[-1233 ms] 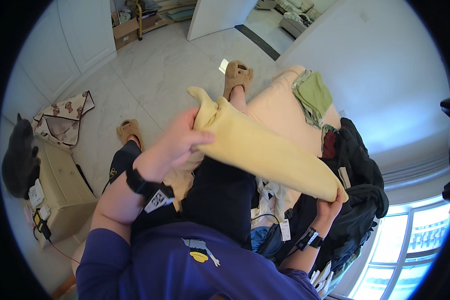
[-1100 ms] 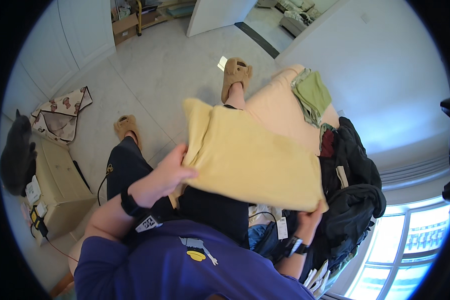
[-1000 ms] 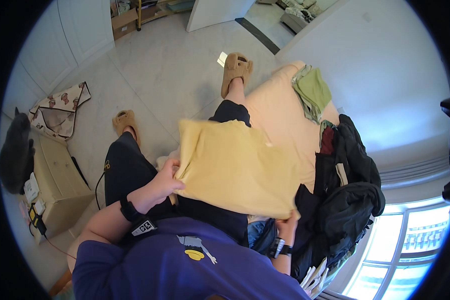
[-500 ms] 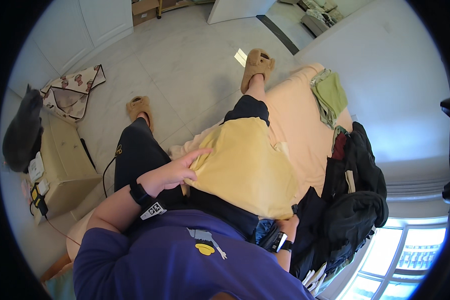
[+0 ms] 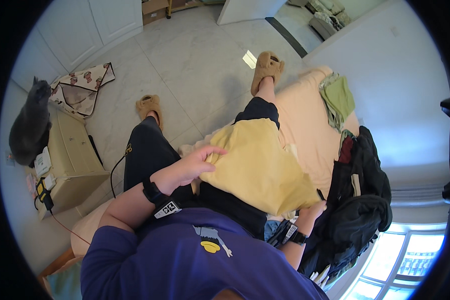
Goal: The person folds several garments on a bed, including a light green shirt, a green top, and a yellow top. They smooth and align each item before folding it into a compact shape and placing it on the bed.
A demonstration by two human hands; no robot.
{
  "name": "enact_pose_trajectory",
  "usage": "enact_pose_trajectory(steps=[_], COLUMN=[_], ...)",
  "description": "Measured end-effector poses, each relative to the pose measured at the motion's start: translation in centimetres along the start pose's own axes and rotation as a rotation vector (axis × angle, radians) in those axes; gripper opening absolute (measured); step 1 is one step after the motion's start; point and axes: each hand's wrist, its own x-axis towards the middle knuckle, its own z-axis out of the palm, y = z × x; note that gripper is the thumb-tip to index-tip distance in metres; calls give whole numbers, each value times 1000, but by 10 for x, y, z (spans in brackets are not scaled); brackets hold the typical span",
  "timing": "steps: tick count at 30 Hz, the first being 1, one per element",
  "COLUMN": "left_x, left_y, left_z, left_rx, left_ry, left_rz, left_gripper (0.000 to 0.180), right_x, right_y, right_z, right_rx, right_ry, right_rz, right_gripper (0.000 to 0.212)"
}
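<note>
A pale yellow piece of fabric [image 5: 255, 165], perhaps a garment, lies spread over my thigh and the peach bedding. My left hand [image 5: 197, 165] pinches its left edge, the thumb and fingers closed on the cloth. At the lower right corner, my right hand [image 5: 312, 210] grips the fabric and draws it out to the side. The cloth is creased toward that corner. What kind of garment it is cannot be made out. Both wrists wear black straps with devices.
Black clothes [image 5: 355, 210] are heaped at my right. A folded green garment [image 5: 337, 97] lies on the peach bed cover [image 5: 302, 115]. At left, a grey cat [image 5: 31, 125] sits on a cream cabinet [image 5: 72, 150]; a patterned fabric item [image 5: 82, 90] is beyond it. A cable runs past my left leg.
My right hand has moved outward to the right, pulling the corner of the yellow fabric with it. My left hand keeps its hold on the left edge. The view has shifted slightly.
</note>
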Motion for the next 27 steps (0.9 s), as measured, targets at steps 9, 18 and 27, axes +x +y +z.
enact_pose_trajectory(steps=[9, 18, 27], left_x=[12, 0, 3], left_y=[-14, 6, -20], left_z=[-18, 2, -15], left_rx=[39, -52, -103], left_ry=[-95, -116, 20], left_rz=[-119, -246, -281], left_gripper=[46, 58, 50], right_x=[14, -141, -200], right_y=[29, 8, 30], right_z=[-75, 79, 110], right_rx=[-127, -1657, -726], right_ry=[-226, -746, -1671], right_rz=[326, -1576, -194], right_gripper=[47, 41, 62])
